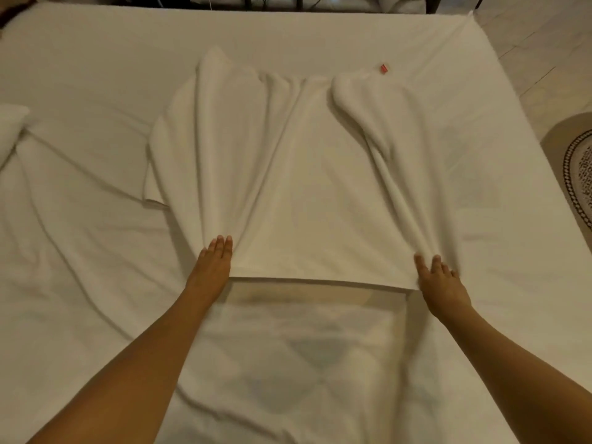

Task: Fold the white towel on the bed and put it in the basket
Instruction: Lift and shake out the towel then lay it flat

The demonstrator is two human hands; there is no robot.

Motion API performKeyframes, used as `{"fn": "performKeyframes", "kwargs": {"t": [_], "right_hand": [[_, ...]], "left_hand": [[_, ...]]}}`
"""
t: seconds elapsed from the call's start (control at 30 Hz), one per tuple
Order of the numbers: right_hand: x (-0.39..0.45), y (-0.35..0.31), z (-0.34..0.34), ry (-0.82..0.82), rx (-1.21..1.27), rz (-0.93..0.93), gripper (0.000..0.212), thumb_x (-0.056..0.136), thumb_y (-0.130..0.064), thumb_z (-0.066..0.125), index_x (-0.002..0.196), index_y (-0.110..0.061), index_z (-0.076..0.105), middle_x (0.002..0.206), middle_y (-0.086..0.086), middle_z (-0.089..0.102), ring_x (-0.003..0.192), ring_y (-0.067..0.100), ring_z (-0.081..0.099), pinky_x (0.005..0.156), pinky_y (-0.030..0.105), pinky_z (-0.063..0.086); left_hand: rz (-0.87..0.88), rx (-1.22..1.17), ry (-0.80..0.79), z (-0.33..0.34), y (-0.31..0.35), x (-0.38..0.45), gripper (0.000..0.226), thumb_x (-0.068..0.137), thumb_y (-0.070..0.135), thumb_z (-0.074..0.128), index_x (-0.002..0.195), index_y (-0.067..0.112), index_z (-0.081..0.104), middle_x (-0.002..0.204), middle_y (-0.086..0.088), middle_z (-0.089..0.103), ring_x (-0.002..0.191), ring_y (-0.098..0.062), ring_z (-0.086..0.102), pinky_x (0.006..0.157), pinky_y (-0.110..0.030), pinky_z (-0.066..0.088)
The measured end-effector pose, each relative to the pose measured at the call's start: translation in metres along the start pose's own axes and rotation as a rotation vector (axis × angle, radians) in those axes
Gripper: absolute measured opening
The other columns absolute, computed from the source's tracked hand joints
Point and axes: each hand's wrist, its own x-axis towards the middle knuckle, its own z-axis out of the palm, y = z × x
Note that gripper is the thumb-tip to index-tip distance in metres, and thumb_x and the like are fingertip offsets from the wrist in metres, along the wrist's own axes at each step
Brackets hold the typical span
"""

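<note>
One white towel (298, 187) lies spread on the bed (80, 75), around the middle of the mattress and a little toward its far edge, with its near hem running straight across between two hands. The towel is not flat: long ridges run from the near hem up to the far edge, where the cloth bunches into two humps, and its left side is folded under into a loose flap. One small red tag (383, 68) shows at the towel's far right corner. The left hand (213, 267) rests at the near left corner of the towel, palm down, its fingers pressed together and pointing away over the cloth; whether the thumb pinches the hem underneath cannot be told. The right hand (440, 280) sits at the near right corner, fingers spread slightly, their tips on or in the gathered cloth, blurred enough that a pinch cannot be confirmed. Both forearms are bare. One pillow (9, 129) pokes in at the bed's left edge. Off the right edge, one patterned rug (576, 174) lies on the tiled floor (528, 43).
</note>
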Motion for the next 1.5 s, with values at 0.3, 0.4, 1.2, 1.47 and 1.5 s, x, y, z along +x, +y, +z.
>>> {"fn": "performKeyframes", "kwargs": {"t": [0.3, 0.4, 1.2, 1.47, 1.5], "right_hand": [[-0.129, 0.002, 0.037, -0.076, 0.028, 0.052, 0.069, 0.096, -0.006, 0.037, 0.15, -0.014, -0.004, 0.151, 0.032, 0.012, 0.139, 0.039, 0.023, 0.115, 0.044, 0.021], [-0.163, -0.001, 0.056, -0.109, 0.052, 0.026, 0.072, 0.096, -0.003, 0.036, 0.149, -0.014, -0.01, 0.152, 0.032, 0.007, 0.142, 0.039, 0.017, 0.116, 0.043, 0.018], [-0.193, -0.023, 0.111, 0.043, 0.211, -0.152, 0.087, 0.086, -0.009, 0.047, 0.15, -0.024, -0.012, 0.158, 0.014, -0.011, 0.145, 0.027, -0.011, 0.116, 0.049, -0.001], [-0.198, -0.025, 0.103, -0.313, 0.193, -0.13, 0.079, 0.096, -0.025, 0.033, 0.142, -0.017, -0.03, 0.153, 0.012, -0.028, 0.145, 0.025, -0.017, 0.117, 0.046, -0.003], [-0.195, -0.023, 0.097, -0.362, 0.19, -0.141, 0.078, 0.096, -0.028, 0.033, 0.143, -0.017, -0.029, 0.153, 0.012, -0.029, 0.145, 0.025, -0.017, 0.117, 0.047, -0.003]], "left_hand": [[-0.096, -0.025, -0.117, 0.046, 0.025, -0.141, 0.061, 0.098, -0.005, 0.028, 0.147, -0.004, -0.009, 0.157, -0.023, -0.003, 0.147, -0.032, 0.002, 0.119, -0.038, 0.01], [-0.086, -0.05, -0.134, 0.061, 0.024, -0.17, 0.062, 0.098, -0.007, 0.027, 0.147, -0.002, -0.01, 0.157, -0.021, -0.006, 0.147, -0.03, -0.001, 0.12, -0.036, 0.007], [0.119, -0.114, -0.103, 0.11, 0.064, -0.186, 0.085, 0.081, 0.006, 0.056, 0.151, 0.012, 0.008, 0.159, -0.013, 0.006, 0.146, -0.026, 0.015, 0.114, -0.046, 0.022], [0.162, -0.15, -0.295, 0.125, 0.064, -0.203, 0.073, 0.092, 0.008, 0.036, 0.142, 0.004, -0.016, 0.148, -0.005, -0.027, 0.147, -0.028, -0.005, 0.118, -0.038, 0.013], [0.17, -0.113, -0.337, 0.12, 0.062, -0.202, 0.072, 0.095, 0.015, 0.034, 0.143, 0.005, -0.019, 0.148, -0.005, -0.029, 0.147, -0.028, -0.008, 0.118, -0.039, 0.009]]}}
